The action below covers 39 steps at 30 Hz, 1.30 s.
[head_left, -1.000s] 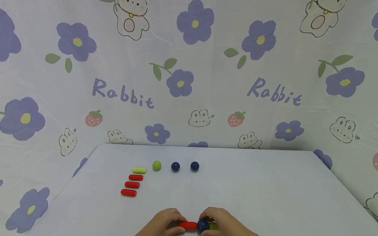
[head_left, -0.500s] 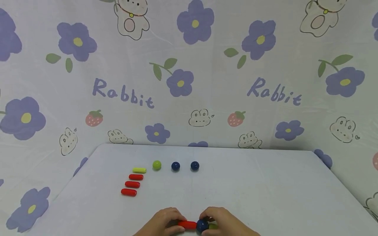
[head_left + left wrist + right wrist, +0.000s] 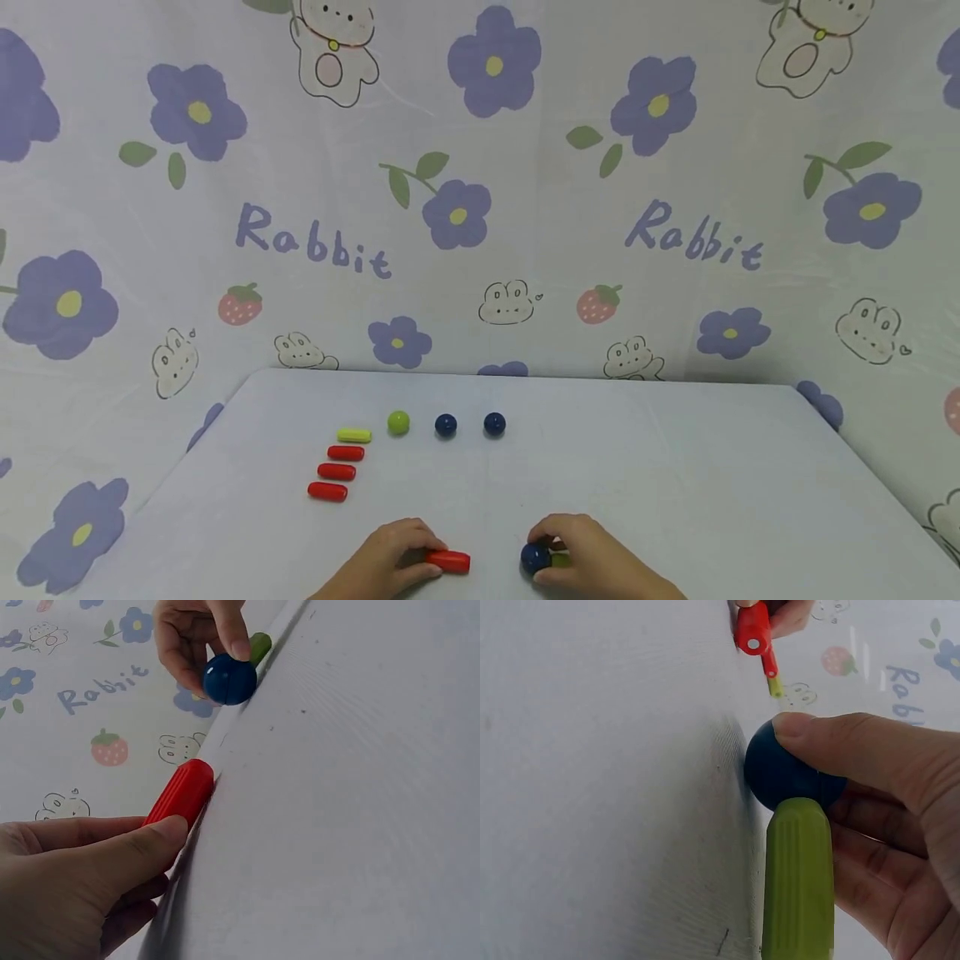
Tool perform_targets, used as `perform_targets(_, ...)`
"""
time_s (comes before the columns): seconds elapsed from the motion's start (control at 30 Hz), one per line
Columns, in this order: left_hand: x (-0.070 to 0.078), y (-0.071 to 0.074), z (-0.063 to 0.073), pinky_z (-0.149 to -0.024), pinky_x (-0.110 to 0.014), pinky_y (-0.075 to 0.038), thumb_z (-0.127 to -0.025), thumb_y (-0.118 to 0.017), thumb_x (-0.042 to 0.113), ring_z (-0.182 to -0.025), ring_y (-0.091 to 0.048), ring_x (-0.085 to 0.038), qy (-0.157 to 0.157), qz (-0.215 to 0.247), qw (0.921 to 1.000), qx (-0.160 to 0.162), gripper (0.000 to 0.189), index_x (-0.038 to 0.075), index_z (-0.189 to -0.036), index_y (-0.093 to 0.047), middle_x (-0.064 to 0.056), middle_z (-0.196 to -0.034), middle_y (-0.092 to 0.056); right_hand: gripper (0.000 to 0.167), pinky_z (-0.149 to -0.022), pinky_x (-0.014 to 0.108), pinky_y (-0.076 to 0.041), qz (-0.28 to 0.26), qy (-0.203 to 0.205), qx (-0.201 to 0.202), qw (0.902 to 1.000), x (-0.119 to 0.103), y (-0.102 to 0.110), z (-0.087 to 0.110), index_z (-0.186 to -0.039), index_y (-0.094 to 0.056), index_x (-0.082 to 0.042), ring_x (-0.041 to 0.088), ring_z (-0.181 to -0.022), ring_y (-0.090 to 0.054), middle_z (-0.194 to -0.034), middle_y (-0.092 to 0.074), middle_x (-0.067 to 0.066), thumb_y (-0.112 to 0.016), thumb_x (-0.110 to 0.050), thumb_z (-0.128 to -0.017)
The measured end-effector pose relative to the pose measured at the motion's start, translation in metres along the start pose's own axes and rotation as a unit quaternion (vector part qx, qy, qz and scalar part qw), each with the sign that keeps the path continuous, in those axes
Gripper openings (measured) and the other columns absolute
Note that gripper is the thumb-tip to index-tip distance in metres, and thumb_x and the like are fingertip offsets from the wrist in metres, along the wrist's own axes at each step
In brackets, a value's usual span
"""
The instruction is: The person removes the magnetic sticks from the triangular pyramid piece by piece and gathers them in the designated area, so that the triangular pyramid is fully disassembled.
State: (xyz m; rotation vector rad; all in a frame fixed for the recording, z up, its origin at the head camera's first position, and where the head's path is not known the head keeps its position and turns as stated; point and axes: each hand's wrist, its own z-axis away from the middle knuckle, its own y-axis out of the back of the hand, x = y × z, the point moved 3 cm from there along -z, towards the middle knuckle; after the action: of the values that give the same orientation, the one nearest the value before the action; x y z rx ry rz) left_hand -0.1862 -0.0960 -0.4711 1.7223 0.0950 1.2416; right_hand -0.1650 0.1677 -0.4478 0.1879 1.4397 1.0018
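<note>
My left hand pinches a red ribbed rod between thumb and fingers, low over the front of the white table. To its right, my right hand grips a dark blue ball, thumb on one side and fingers on the other. A green ribbed rod joins the ball and points away from the red one; in the head view the hand hides most of it. The right wrist view shows a round white spot in the end of the red rod. A gap separates this rod from the ball.
Farther back on the white table, a yellow rod and three red rods lie in a slanting column at the left. A green ball and two dark blue balls form a row beside them. A patterned cloth hangs behind.
The red rod and the blue ball were end to end; now they are apart. My left hand has moved left with the rod, my right hand right with the ball and green rod.
</note>
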Motion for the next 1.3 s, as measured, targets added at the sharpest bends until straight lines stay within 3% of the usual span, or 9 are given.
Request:
perform_targets(0.2, -0.004, 0.006, 0.002, -0.078, -0.016, -0.05, -0.084, -0.068, 0.024, -0.082, -0.052, 0.002, 0.007, -0.003, 1.0, -0.005, 0.025, 0.015, -0.107, -0.069, 0.013, -0.092, -0.062, 0.025, -0.083, 0.04, -0.053, 0.013, 0.007, 0.001, 0.9999, -0.003, 0.001, 0.001, -0.1, -0.066, -0.004, 0.019, -0.091, -0.063, -0.101, -0.067, 0.006, -0.072, -0.015, -0.079)
perform_targets(0.5, -0.024, 0.035, 0.019, -0.078, -0.022, -0.051, -0.08, -0.072, 0.019, -0.083, -0.053, -0.004, 0.071, 0.019, 0.9973, -0.009, 0.02, 0.019, -0.1, -0.07, 0.011, -0.092, -0.061, 0.025, -0.082, 0.035, -0.054, 0.01, 0.043, -0.004, 0.999, -0.004, 0.001, 0.004, -0.101, -0.066, -0.004, 0.019, -0.093, -0.064, -0.103, -0.068, 0.007, -0.072, -0.017, -0.08)
perform_targets(0.8, -0.045, 0.062, 0.037, -0.074, -0.017, -0.048, -0.075, -0.076, 0.016, -0.08, -0.052, 0.0, 0.056, 0.008, 0.998, 0.028, 0.019, 0.017, -0.094, -0.071, 0.007, -0.09, -0.064, 0.026, -0.082, 0.035, -0.054, 0.009, 0.044, -0.006, 0.999, -0.003, 0.001, 0.002, -0.101, -0.066, -0.004, 0.018, -0.091, -0.064, -0.103, -0.068, 0.008, -0.072, -0.016, -0.08)
perform_targets(1.07, -0.07, 0.083, 0.055, -0.082, -0.032, -0.053, -0.075, -0.076, 0.016, -0.09, -0.056, -0.017, 0.136, 0.037, 0.9881, 0.06, 0.025, 0.012, -0.098, -0.07, 0.0, -0.097, -0.066, 0.026, -0.08, 0.034, -0.055, -0.003, 0.04, -0.011, 0.9991, -0.003, 0.002, 0.002, -0.102, -0.065, -0.003, 0.02, -0.093, -0.065, -0.104, -0.067, 0.009, -0.072, -0.014, -0.079)
perform_targets(1.3, -0.083, 0.094, 0.066, -0.083, -0.036, -0.052, -0.076, -0.074, 0.013, -0.092, -0.055, -0.019, 0.166, 0.043, 0.9812, 0.088, 0.026, 0.009, -0.101, -0.068, -0.003, -0.1, -0.064, 0.027, -0.081, 0.035, -0.054, -0.007, 0.04, -0.01, 0.9991, -0.002, 0.002, 0.002, -0.102, -0.065, -0.003, 0.021, -0.093, -0.064, -0.104, -0.067, 0.009, -0.073, -0.014, -0.079)
